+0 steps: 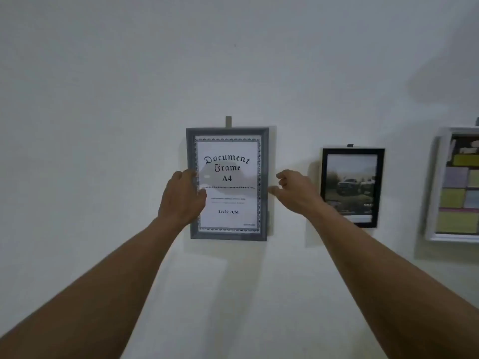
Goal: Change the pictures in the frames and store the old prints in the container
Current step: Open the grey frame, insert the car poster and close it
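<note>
three picture frames on wall, two hands, one hook

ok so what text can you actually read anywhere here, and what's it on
"Document Frame A4": insert sheet in the grey frame.
"21x29.7CM": lower on the same sheet.
Two fine lines below its dotted rule and a small mark at its lower right corner: too small to read.
Black frame photo caption, white frame notes: too blurred.

Dim, greyish light; soft shadows fall on the wall below both arms. Glare hazes the grey frame glass; edges blur and bend.
</note>
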`<state>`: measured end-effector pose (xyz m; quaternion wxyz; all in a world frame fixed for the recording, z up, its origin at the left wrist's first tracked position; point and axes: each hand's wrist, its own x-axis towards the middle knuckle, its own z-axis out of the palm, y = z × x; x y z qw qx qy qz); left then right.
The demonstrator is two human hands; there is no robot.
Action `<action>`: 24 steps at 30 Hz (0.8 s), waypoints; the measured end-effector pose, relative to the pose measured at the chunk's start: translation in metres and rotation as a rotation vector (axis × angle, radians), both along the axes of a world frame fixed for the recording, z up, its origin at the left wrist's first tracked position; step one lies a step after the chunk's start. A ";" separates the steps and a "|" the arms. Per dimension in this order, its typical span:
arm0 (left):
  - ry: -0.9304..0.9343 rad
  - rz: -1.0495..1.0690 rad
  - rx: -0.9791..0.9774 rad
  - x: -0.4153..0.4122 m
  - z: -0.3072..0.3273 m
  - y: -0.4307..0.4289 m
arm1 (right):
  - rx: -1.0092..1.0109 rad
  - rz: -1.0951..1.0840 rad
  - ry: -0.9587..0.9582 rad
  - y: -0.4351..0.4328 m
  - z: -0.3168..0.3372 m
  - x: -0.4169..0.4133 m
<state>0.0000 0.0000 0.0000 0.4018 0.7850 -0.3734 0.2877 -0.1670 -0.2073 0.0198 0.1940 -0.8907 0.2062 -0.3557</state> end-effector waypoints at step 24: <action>0.217 -0.277 -0.234 0.052 -0.010 -0.004 | 0.166 0.082 -0.379 0.005 -0.023 0.044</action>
